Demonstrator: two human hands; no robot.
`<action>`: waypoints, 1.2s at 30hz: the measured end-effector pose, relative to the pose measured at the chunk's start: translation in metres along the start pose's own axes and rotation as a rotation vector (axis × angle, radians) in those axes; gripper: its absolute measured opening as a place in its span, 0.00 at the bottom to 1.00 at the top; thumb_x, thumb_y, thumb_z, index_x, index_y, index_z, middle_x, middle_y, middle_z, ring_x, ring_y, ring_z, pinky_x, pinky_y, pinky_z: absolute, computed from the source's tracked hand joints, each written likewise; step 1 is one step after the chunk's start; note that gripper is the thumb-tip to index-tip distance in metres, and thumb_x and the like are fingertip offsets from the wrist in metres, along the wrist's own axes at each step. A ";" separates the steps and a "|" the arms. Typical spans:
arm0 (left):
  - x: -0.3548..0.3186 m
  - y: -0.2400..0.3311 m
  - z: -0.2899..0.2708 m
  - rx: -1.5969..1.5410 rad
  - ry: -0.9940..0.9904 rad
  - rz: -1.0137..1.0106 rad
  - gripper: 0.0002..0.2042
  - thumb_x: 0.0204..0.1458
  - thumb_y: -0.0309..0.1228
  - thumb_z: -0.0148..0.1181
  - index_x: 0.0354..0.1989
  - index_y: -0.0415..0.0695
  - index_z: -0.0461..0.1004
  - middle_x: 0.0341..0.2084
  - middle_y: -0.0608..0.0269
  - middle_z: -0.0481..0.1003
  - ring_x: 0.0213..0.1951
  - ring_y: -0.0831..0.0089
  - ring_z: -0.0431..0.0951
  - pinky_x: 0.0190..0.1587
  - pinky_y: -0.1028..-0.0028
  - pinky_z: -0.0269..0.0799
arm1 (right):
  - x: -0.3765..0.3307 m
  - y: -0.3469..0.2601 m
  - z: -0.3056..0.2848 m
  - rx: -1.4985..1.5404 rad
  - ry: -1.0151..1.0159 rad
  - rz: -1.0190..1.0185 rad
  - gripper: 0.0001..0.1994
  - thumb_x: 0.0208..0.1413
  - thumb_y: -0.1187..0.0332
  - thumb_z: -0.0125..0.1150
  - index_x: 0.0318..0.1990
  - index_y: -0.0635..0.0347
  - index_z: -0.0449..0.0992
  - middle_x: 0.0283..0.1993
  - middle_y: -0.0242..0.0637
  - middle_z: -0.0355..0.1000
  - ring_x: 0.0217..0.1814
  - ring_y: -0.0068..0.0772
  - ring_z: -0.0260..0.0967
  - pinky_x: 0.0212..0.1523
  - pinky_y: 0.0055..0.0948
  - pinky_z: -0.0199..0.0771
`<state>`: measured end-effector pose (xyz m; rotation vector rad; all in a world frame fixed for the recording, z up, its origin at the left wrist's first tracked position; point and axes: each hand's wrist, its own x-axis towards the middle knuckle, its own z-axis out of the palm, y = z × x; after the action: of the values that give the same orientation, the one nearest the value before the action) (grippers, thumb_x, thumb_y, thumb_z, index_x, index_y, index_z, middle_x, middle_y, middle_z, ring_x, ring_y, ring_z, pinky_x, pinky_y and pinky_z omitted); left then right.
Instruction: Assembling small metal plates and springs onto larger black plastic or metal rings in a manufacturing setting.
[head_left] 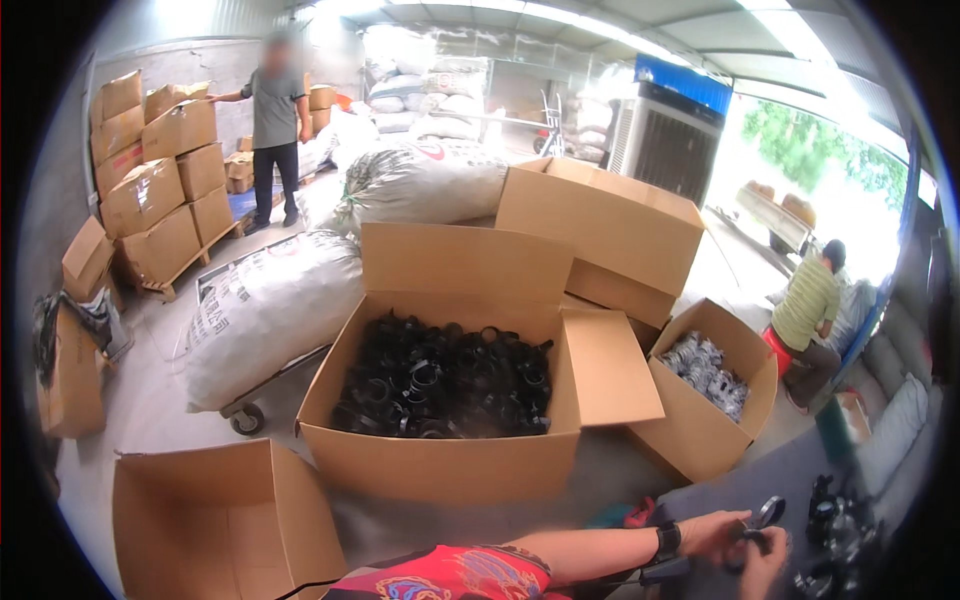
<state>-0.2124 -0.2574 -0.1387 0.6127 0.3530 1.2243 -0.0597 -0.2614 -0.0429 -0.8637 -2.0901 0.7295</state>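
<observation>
At the lower right, my left hand [712,534], with a dark watch on its wrist, has its fingers closed at a black ring clamp [771,511]. My right hand [765,570] is beside it, fingers curled round the lower dark part of the same clamp. Just right of my hands lies a pile of black ring clamps [838,525] on a grey surface [735,475]. Below my left wrist shows a dark grey, handle-like thing [665,571], partly hidden. A large open cardboard box [440,462] in front of me holds many black clamps [440,380].
A smaller box [690,440] holds silvery metal parts [705,375]. Another open box [200,500] stands at the lower left. White sacks [275,310] lie on a wheeled cart. Stacked cartons [150,190] and a standing person [278,110] are far left; another person [808,305] sits at right.
</observation>
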 end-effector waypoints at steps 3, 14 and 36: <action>0.002 -0.009 0.002 -0.098 -0.199 -0.135 0.21 0.58 0.53 0.48 0.39 0.47 0.71 0.24 0.67 0.72 0.25 0.76 0.72 0.26 0.76 0.67 | -0.018 0.011 0.012 0.275 0.000 0.029 0.06 0.51 0.80 0.59 0.37 0.64 0.73 0.35 0.34 0.72 0.38 0.25 0.69 0.42 0.25 0.70; -0.002 0.016 0.015 0.180 0.357 -0.042 0.14 0.60 0.43 0.47 0.33 0.45 0.65 0.18 0.63 0.72 0.13 0.71 0.73 0.13 0.75 0.68 | -0.075 0.002 0.001 0.263 0.203 0.182 0.11 0.47 0.87 0.49 0.37 0.67 0.74 0.34 0.35 0.71 0.35 0.27 0.67 0.40 0.25 0.70; 0.017 -0.015 -0.021 1.307 0.519 0.460 0.19 0.52 0.33 0.55 0.52 0.46 0.63 0.27 0.48 0.74 0.34 0.49 0.75 0.37 0.57 0.67 | -0.109 0.058 -0.038 0.014 0.252 0.387 0.10 0.58 0.74 0.53 0.44 0.69 0.75 0.43 0.46 0.74 0.41 0.37 0.70 0.45 0.31 0.71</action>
<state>-0.2072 -0.2393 -0.1635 1.5391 1.5773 1.4931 0.0439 -0.3015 -0.1086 -1.3014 -1.7120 0.7855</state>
